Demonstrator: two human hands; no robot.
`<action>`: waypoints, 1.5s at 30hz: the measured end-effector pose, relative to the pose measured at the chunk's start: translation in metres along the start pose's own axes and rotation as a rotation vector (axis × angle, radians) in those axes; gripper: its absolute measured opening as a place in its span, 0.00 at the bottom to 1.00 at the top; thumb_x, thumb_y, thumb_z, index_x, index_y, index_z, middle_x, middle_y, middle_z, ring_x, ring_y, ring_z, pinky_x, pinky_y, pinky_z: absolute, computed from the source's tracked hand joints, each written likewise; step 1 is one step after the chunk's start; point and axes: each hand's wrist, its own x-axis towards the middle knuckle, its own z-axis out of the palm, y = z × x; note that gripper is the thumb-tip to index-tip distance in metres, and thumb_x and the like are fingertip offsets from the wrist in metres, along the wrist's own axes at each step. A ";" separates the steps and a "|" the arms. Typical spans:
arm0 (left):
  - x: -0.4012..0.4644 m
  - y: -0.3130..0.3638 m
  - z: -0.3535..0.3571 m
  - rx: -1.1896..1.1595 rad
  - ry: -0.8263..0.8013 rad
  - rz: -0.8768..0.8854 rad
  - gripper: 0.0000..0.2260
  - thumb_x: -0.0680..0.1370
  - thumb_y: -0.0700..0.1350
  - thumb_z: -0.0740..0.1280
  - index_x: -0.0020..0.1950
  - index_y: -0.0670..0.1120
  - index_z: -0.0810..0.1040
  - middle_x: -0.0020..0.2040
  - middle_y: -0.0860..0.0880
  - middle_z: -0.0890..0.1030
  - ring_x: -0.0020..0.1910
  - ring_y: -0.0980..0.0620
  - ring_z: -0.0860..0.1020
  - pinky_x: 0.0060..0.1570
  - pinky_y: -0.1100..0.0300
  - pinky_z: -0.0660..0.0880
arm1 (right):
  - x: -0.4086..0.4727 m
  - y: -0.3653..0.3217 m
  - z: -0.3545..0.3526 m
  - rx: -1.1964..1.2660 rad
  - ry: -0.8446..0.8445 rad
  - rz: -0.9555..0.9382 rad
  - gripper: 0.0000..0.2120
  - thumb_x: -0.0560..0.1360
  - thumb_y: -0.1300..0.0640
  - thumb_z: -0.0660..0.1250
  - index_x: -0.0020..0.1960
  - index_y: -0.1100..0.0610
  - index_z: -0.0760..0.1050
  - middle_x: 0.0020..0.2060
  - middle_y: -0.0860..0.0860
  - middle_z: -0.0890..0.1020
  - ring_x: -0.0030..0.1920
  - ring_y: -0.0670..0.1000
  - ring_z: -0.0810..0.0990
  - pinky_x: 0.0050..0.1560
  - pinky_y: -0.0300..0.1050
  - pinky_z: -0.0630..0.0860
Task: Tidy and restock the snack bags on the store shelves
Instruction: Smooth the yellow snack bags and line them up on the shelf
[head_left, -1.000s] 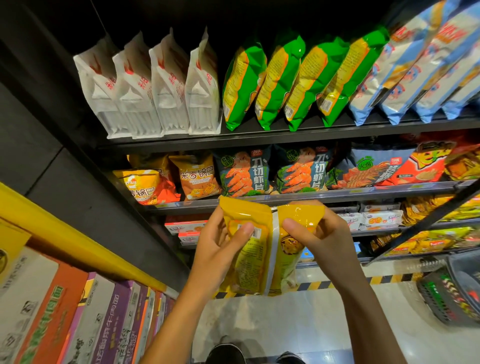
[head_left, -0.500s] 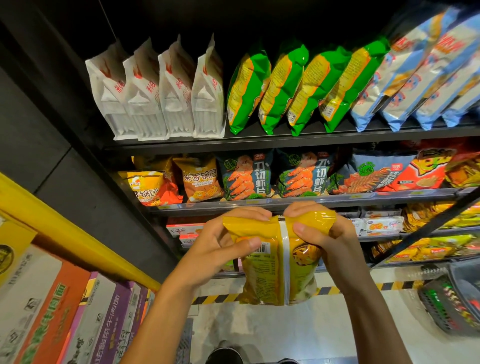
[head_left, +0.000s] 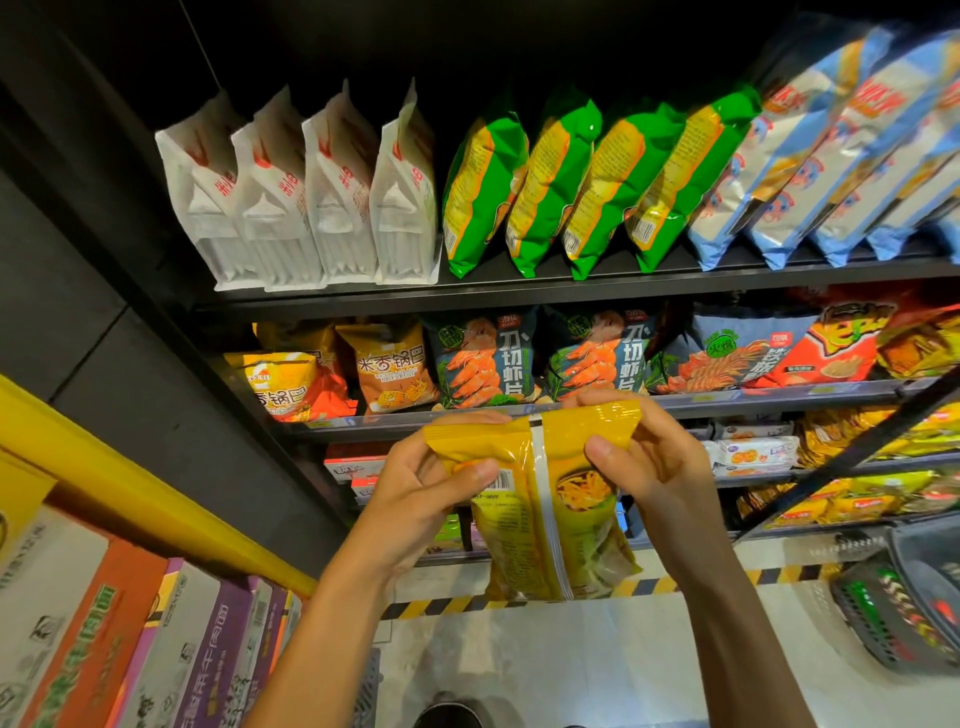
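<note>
A yellow snack bag (head_left: 545, 525) hangs in front of the shelves with its back seam and barcode toward me. My left hand (head_left: 415, 499) grips its upper left corner, thumb across the back. My right hand (head_left: 649, 467) pinches the upper right corner. The bag's top edge sits level with the front lip of the middle shelf (head_left: 727, 402), below the dark shrimp-chip bags (head_left: 483, 364). Yellow and orange rice-crust bags (head_left: 389, 369) stand at that shelf's left end.
The top shelf holds white pouches (head_left: 311, 197), green bags (head_left: 571, 187) and blue bags (head_left: 831, 156). Lower shelves carry small boxes (head_left: 753, 452) and yellow packs (head_left: 857, 499). A shopping basket (head_left: 904, 608) sits on the floor at right. Cartons (head_left: 130, 639) line the left under a yellow rail.
Both hands have lifted the yellow bag from below the middle shelf up to its front lip. The grip has shifted toward the bag's top corners.
</note>
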 end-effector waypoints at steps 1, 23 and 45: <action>0.001 0.000 0.000 -0.004 0.006 0.005 0.20 0.69 0.50 0.82 0.59 0.46 0.86 0.62 0.44 0.84 0.64 0.45 0.80 0.60 0.57 0.77 | 0.002 0.001 -0.001 -0.052 0.016 -0.049 0.09 0.77 0.58 0.71 0.56 0.53 0.84 0.57 0.54 0.85 0.58 0.64 0.82 0.58 0.62 0.79; 0.042 0.065 0.020 0.746 -0.405 0.544 0.16 0.70 0.23 0.75 0.52 0.39 0.87 0.58 0.44 0.84 0.67 0.40 0.78 0.67 0.40 0.73 | 0.066 -0.032 -0.024 0.178 -0.203 0.605 0.28 0.81 0.38 0.61 0.75 0.53 0.72 0.71 0.57 0.78 0.71 0.64 0.76 0.69 0.64 0.74; 0.111 0.142 0.015 -0.040 -0.485 -0.100 0.41 0.74 0.56 0.76 0.82 0.54 0.59 0.76 0.43 0.72 0.70 0.41 0.76 0.66 0.43 0.76 | 0.124 -0.104 -0.024 -0.054 -0.233 -0.304 0.45 0.74 0.72 0.68 0.82 0.44 0.53 0.78 0.34 0.64 0.77 0.47 0.68 0.69 0.52 0.76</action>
